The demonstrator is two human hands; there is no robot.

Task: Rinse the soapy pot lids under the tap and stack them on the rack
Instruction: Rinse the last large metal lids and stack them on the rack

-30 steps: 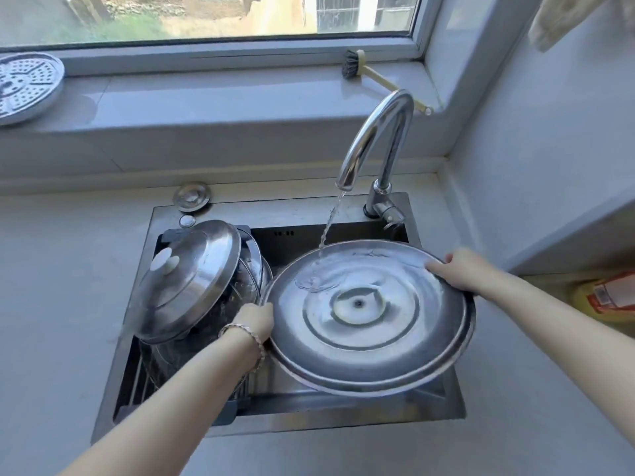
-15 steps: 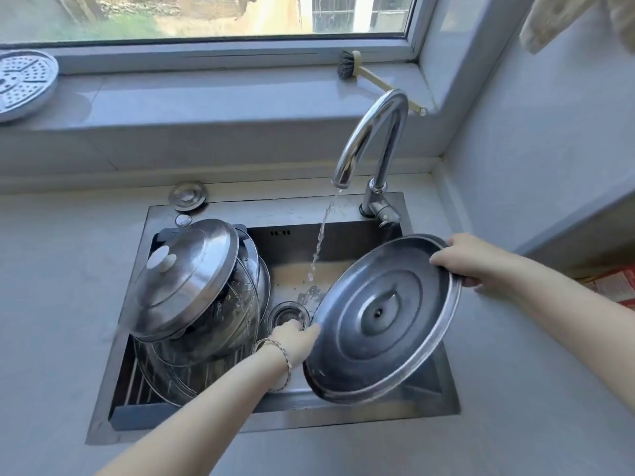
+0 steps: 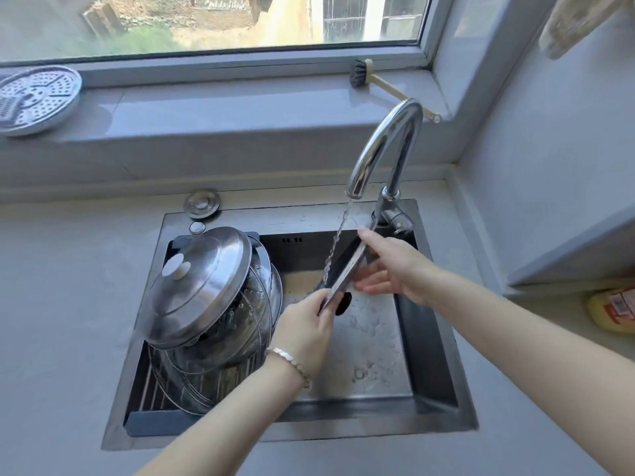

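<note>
The lid [image 3: 347,266] now stands almost on edge between the two hands, so only its thin rim shows as a bright strip, with its dark knob [image 3: 343,303] poking out low on the right-hand side. A second ago it lay nearly flat, underside up, under the water; half a second ago it was tilted halfway. The flip is close to done, which I judge means the underside has had its rinse and the top face is coming round for its turn.

The left hand [image 3: 304,333] pinches the lower end of the rim, fingers closed on it. The right hand [image 3: 391,266] holds the upper end with thumb on the near side and fingers spread behind (how firmly they press I cannot tell).

The stream [image 3: 338,242] from the tap [image 3: 385,149] falls just left of the right hand and meets the upper part of the lid, running down it into the sink [image 3: 433,338].

Left of the left hand, a stack of lids [image 3: 206,286] leans on the rack [image 3: 144,389] in the sink's left half, a steel one with a white knob on top. So some lids look already done; this one is not yet rinsed on both faces nor stacked.
</note>
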